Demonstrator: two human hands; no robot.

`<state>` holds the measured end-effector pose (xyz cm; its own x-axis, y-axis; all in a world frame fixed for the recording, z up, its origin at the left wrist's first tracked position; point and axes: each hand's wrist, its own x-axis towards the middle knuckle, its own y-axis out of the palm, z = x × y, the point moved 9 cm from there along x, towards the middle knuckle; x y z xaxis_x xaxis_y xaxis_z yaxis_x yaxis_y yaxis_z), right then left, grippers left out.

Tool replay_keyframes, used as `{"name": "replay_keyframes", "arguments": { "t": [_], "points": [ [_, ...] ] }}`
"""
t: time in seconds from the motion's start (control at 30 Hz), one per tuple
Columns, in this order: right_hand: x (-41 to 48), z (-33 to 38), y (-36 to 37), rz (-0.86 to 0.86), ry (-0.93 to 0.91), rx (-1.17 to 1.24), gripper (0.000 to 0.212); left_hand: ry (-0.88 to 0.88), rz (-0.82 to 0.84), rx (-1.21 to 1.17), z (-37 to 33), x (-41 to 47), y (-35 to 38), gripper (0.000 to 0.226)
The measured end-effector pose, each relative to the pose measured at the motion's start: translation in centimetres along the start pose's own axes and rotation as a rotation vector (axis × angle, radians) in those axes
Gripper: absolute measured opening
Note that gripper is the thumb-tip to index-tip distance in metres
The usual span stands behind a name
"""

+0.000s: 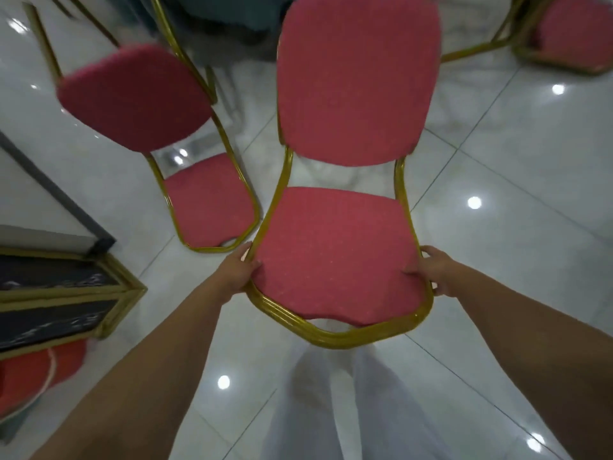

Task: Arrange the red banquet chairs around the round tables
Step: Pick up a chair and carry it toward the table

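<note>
At the far left we see a dark flat panel in a gold metal frame (66,293), low down by the shiny white tiled floor (514,161). Next comes a blurry red padded chair with thin gold legs (136,97), just beside the one we hold. Our left arm reaches out straight. Our left hand (237,272) grips the left edge of the seat, thumb on the cushion, fingers curled under the gold rim. The red banquet chair with a gold tube frame (331,254) is in the middle, right in front of us, with its back away from us. We cannot tell if its legs touch the floor. Our right hand (434,272) grips the right edge the same way. A third red chair (570,31) is at the top right, well apart.
</note>
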<state>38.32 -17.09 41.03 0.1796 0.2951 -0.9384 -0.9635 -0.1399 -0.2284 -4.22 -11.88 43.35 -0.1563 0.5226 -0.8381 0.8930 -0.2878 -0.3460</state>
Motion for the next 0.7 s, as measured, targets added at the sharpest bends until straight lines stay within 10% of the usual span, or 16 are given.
{"name": "replay_keyframes", "arguments": {
  "t": [0.33,0.5,0.7],
  "points": [
    [-17.5,6.2,-12.4,-0.098,-0.166,-0.164,0.024,-0.038,0.031,-0.249,-7.5,-16.3,2.1,0.024],
    [-21.9,10.6,-15.9,-0.270,-0.381,-0.006,0.020,0.074,-0.013,-0.440,-12.0,-18.2,2.9,0.015],
    [-26.0,15.0,-14.5,-0.308,-0.699,-0.005,0.043,0.299,0.006,-0.434,-17.3,-20.8,1.3,0.053]
  ]
}}
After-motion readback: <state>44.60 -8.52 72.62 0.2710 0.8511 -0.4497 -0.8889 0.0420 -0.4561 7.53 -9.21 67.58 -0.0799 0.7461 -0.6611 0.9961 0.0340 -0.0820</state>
